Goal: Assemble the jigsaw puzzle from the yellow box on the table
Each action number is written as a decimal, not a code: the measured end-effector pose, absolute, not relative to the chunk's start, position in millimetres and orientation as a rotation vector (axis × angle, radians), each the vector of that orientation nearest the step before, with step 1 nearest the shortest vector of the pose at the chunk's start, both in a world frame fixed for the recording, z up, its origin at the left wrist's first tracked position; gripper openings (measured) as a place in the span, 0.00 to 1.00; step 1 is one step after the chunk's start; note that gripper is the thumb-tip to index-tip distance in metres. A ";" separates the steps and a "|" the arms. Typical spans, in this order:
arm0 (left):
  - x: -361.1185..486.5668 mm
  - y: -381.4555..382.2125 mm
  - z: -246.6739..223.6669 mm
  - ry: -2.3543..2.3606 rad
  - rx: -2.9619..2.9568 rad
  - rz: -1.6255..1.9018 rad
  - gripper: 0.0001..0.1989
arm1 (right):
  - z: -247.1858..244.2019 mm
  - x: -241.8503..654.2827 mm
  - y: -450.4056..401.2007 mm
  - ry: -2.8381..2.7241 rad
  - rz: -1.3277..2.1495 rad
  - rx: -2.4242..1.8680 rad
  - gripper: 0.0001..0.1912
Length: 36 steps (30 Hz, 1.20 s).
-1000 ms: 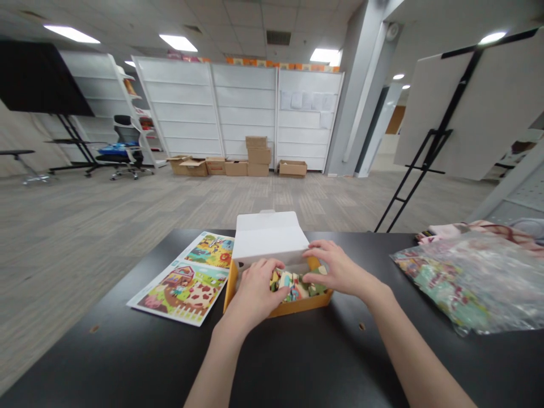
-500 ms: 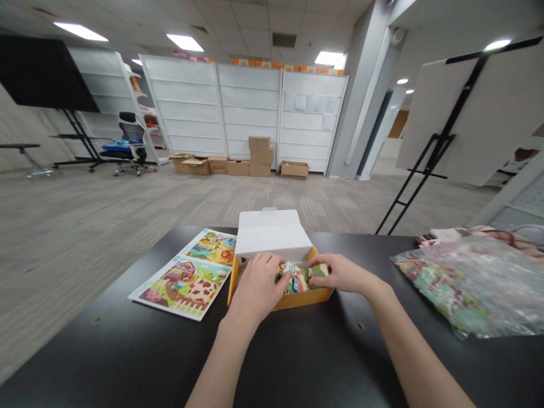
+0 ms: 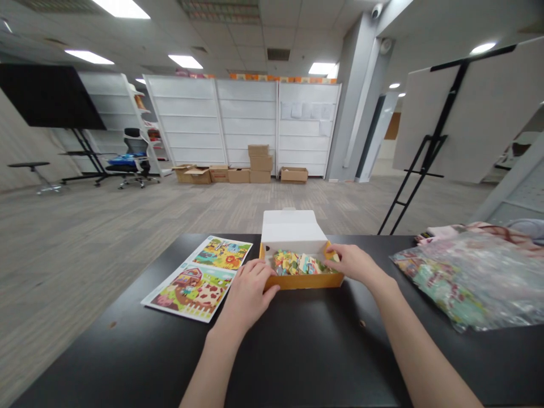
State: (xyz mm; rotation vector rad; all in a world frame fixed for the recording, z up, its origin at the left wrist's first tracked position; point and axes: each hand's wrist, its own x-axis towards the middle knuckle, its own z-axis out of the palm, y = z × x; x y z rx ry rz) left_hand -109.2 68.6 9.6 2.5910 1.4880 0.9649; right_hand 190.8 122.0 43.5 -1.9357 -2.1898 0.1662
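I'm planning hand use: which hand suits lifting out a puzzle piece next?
Probably the right hand: its fingers reach inside the box, beside the pieces. The left hand is at the box's near left corner, mostly outside.

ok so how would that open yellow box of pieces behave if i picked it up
The yellow box looks like thin card, so it would probably be light and may flex if squeezed. Its open white lid would likely flop. The pieces look loose, so they would probably slide if it tipped.
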 end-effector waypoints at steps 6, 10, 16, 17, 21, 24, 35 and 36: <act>-107.7 70.2 7.5 1.639 2.584 0.898 0.06 | 49.1 195.1 118.9 -2.125 0.152 -1.930 0.17; -101.9 69.7 11.3 1.672 2.569 0.893 0.05 | 44.4 203.1 123.9 -2.078 0.179 -1.843 0.10; -99.1 79.7 3.7 1.693 2.496 1.016 0.05 | 55.0 199.6 121.1 -1.784 0.400 -1.446 0.17; -100.4 82.0 1.1 1.660 2.481 1.062 0.06 | 56.4 194.1 117.9 -1.814 0.563 -1.369 0.19; -107.4 88.5 -7.5 1.510 2.442 1.172 0.08 | 48.2 159.6 103.3 -2.159 1.194 -1.221 0.16; -109.7 88.5 -8.8 1.497 2.431 1.152 0.08 | 34.5 136.0 96.7 -2.323 1.206 -1.292 0.12; -108.2 85.9 -5.8 1.459 2.400 1.149 0.10 | 57.3 151.6 101.6 -2.145 0.399 -1.316 0.13; -107.9 85.1 -4.9 1.454 2.393 1.140 0.10 | 56.2 155.3 105.4 -2.136 0.271 -1.360 0.13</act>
